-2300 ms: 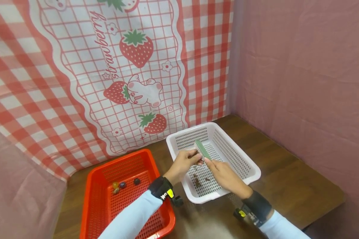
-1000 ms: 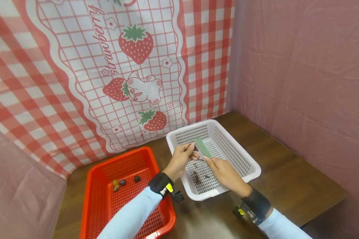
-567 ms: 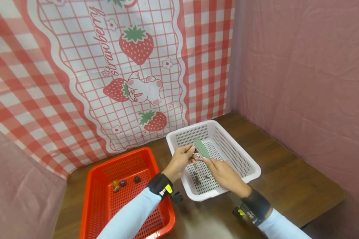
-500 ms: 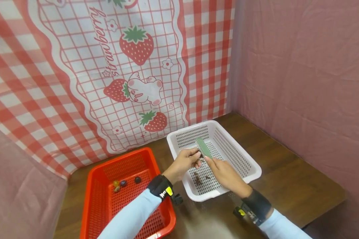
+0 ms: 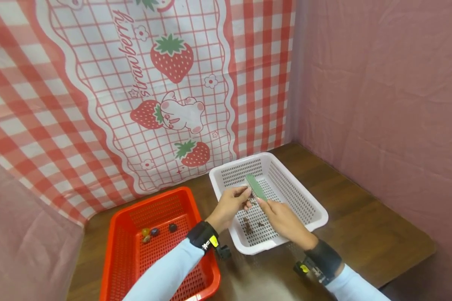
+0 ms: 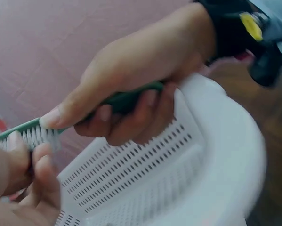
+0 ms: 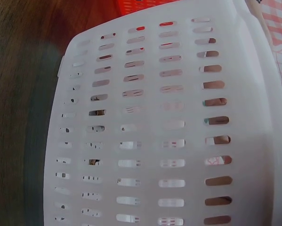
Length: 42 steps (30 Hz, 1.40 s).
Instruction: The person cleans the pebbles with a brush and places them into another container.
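Observation:
My right hand (image 5: 284,218) grips a brush (image 5: 256,187) by its handle, with fingers curled round the green handle (image 6: 124,101) in the left wrist view. White bristles (image 6: 37,136) point down beside my left fingertips. My left hand (image 5: 227,207) pinches a small dark thing (image 6: 30,162), mostly covered by the fingers, close against the bristles. Its kind cannot be told. Both hands are over the white basket (image 5: 316,225), where brown clumps (image 5: 248,228) lie on the slotted floor. The right wrist view has only the basket's outer wall (image 7: 145,117) in front; the hands are hidden there.
To the left stands a red basket (image 5: 113,251) holding several small round balls, among them a yellow ball (image 5: 145,231) and a dark ball (image 5: 172,227). Both baskets rest on a brown wooden table (image 5: 376,225). A strawberry-patterned cloth (image 5: 196,96) and pink curtains (image 5: 361,83) enclose it.
My left fingertips have shifted slightly back and forth beside the bristles, still pinching. The brush has tilted and moved only a little. The baskets and balls keep their places.

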Tool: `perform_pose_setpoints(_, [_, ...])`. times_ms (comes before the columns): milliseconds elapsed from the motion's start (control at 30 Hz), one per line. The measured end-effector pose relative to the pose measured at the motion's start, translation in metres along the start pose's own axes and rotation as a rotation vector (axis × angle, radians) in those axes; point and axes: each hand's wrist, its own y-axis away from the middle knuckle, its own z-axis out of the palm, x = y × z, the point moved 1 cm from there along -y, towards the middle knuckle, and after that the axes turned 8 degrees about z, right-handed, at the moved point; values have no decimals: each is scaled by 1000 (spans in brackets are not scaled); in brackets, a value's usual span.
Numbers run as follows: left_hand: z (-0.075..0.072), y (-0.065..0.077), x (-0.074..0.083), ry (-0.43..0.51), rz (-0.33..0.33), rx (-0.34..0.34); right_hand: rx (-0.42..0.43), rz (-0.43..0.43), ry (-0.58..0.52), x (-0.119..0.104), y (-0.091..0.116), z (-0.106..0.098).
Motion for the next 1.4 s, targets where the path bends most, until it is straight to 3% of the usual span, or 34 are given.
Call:
perform_pose_setpoints(67, [-2,-1,-1,54,15,71,-23,-11,-18,0,0,0])
perform_pose_setpoints(133, [-3,-2,-2,73,23,83,-34,-15,-29,0,1,0])
perform_pose_setpoints(300, [-2,-1,-3,0,26,-42,3,6,-25,1,1,-1])
perform_pose_setpoints(433, [-4,-1,-2,89,28,54,-11,-23,-12,1,1,0])
perform_pose_setpoints(500, [-5,-1,-1,106,23,66,-20,-26,-12,1,2,0])
perform_pose_setpoints(633, [-3,1,-2,20,20,-65,4,11,-31,3,2,-2])
perform_pose_setpoints(700, [-3,1,-1,-5,34,-98,13,17,-45,3,2,-3])
perform_pose_setpoints(933, [-13,1,9,-109,97,-1,11,2,-92,2,2,-3])
perform_pose_setpoints(1400, [-54,17,19,-203,85,137,77,-41,-35,1,5,-2])
